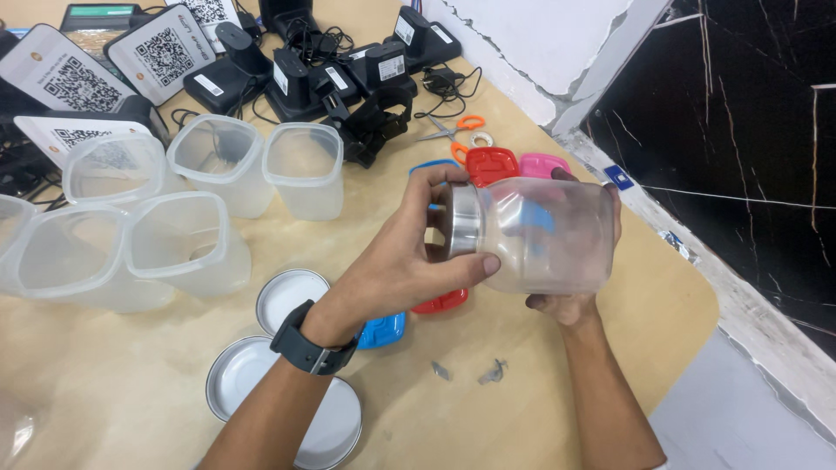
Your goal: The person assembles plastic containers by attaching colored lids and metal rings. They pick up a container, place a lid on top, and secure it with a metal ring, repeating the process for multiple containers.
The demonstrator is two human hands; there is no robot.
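Note:
A clear plastic jar [549, 235] lies sideways in the air above the wooden table [662, 305], cradled from below and behind by my right hand [570, 300]. My left hand [409, 248], with a dark watch on its wrist, is wrapped around the silver metal lid [463, 219] at the jar's mouth. Red [490, 164], pink [542, 164] and blue [383, 331] plastic lids lie on the table beneath and behind the jar.
Several empty clear square containers [213, 161] stand at the left. Round metal lids [292, 296] lie near my left forearm. Orange-handled scissors [457, 129], black chargers with cables [305, 83] and printed code cards [161, 52] sit at the back. The table's edge runs along the right.

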